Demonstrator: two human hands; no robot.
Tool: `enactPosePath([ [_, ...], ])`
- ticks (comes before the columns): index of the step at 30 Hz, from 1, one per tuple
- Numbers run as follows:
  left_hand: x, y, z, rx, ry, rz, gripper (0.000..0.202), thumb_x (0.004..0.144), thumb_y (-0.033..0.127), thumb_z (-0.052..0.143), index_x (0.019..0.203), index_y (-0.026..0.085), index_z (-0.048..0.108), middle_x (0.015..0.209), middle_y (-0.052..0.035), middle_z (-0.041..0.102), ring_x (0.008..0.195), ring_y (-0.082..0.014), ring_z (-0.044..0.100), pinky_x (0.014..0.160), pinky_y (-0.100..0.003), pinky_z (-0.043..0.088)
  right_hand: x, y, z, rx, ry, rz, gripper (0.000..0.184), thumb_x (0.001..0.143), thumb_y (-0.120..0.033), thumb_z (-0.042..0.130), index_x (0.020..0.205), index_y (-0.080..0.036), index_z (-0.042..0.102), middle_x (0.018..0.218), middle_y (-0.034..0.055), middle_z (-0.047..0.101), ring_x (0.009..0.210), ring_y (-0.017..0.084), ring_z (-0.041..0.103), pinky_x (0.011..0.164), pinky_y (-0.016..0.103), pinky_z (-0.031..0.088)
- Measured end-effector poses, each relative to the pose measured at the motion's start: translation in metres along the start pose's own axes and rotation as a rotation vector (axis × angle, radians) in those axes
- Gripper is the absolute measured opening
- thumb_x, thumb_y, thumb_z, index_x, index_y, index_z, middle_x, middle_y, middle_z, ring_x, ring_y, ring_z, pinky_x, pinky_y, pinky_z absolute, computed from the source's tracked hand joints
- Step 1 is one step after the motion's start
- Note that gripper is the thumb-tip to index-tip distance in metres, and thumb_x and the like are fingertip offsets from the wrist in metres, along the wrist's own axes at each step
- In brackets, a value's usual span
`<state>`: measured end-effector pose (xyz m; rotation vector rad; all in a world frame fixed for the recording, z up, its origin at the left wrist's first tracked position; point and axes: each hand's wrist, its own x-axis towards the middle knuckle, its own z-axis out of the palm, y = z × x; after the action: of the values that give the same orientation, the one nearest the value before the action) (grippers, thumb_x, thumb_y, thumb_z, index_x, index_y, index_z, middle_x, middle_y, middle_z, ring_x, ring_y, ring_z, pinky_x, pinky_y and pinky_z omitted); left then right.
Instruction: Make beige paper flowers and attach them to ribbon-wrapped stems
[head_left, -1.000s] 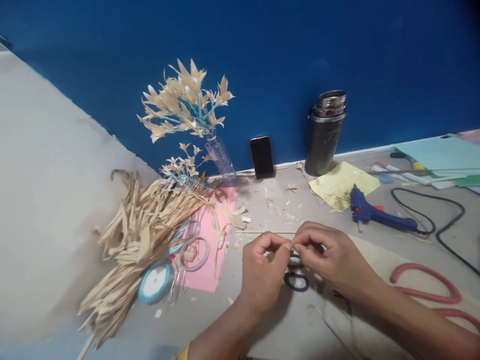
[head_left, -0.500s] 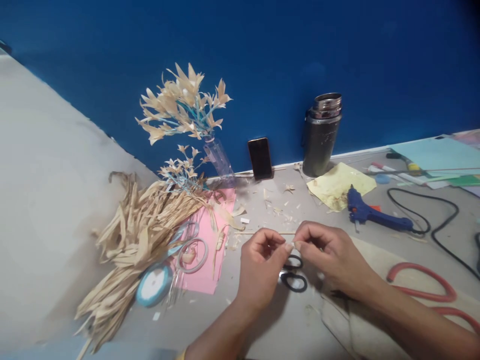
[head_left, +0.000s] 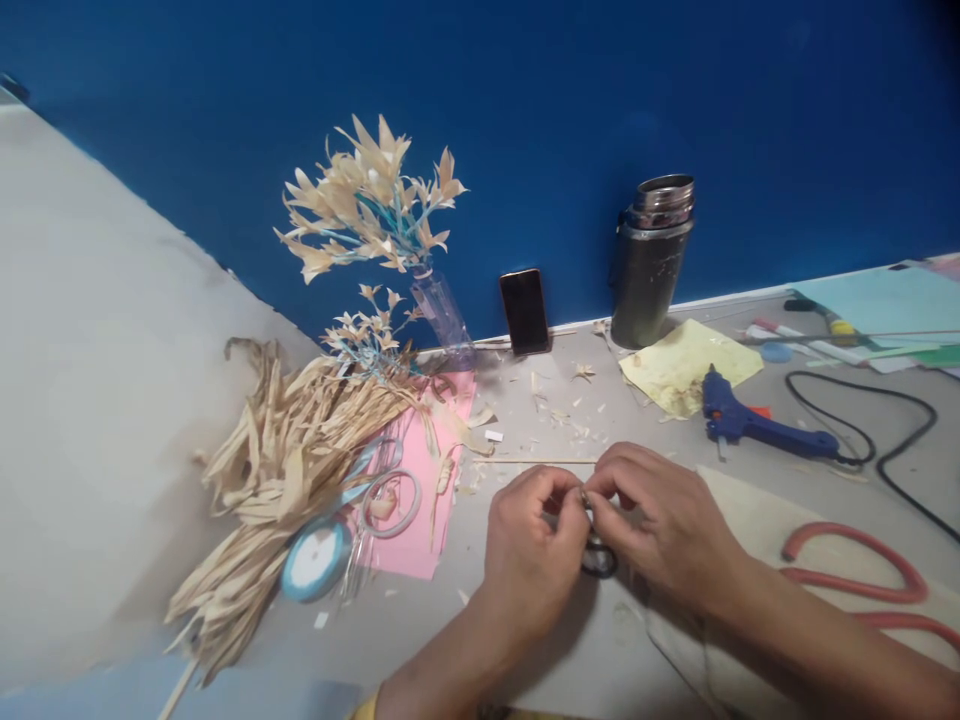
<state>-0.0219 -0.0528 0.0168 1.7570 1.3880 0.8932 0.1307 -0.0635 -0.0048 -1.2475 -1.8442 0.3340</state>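
My left hand (head_left: pixel 531 535) and my right hand (head_left: pixel 660 510) meet fingertip to fingertip above the table. Thumb and forefinger of each are pinched, and a tiny piece between them is too small to name. Below the fingers lies a pair of small scissors (head_left: pixel 600 568) with black handles, mostly covered by my hands. A thin stick (head_left: pixel 536 461) rests on the table just beyond my knuckles. Left of my hands, dried husk strips (head_left: pixel 300 450) are heaped beside pink paper (head_left: pixel 412 550), a blue ribbon spool (head_left: pixel 316 560) and a pale ring (head_left: pixel 416 505).
A clear bottle (head_left: pixel 444 315) holds husk flowers (head_left: pixel 375 200) by the blue wall. A phone (head_left: pixel 525 310) and a dark flask (head_left: pixel 651 275) stand there too. At right are a blue glue gun (head_left: pixel 765 425) on its cord, yellow paper (head_left: pixel 690 360) and red-handled scissors (head_left: pixel 862 590).
My fingertips have drawn closer together, and my left hand now covers more of the black-handled scissors. The whole view has shifted slightly.
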Motion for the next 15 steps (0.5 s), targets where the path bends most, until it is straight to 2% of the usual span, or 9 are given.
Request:
enactPosePath([
  [8, 0.0044, 0.0000, -0.0030, -0.379, -0.085, -0.206, 0.015, 0.081, 0.020, 0.057, 0.072, 0.015, 0.068, 0.068, -0.0024, 0.068, 0.065, -0.0139, 0.059, 0.062, -0.023, 0.046, 0.0067, -0.0026, -0.0045, 0.210, -0.082, 0.219, 0.018, 0.082, -0.016, 0.055, 0.065, -0.021, 0.058, 0.062, -0.0024, 0.057, 0.055, 0.012, 0.048, 0.053, 0.024, 0.035],
  [15, 0.0063, -0.0001, -0.0065, -0.356, -0.078, -0.191, 0.012, 0.078, 0.021, 0.063, 0.068, 0.015, 0.065, 0.064, -0.0005, 0.062, 0.060, -0.0119, 0.053, 0.056, -0.022, 0.042, 0.0058, -0.0018, -0.0016, 0.227, -0.073, 0.213, 0.015, 0.081, -0.016, 0.055, 0.068, -0.020, 0.061, 0.066, -0.0010, 0.060, 0.058, 0.012, 0.050, 0.055, 0.024, 0.035],
])
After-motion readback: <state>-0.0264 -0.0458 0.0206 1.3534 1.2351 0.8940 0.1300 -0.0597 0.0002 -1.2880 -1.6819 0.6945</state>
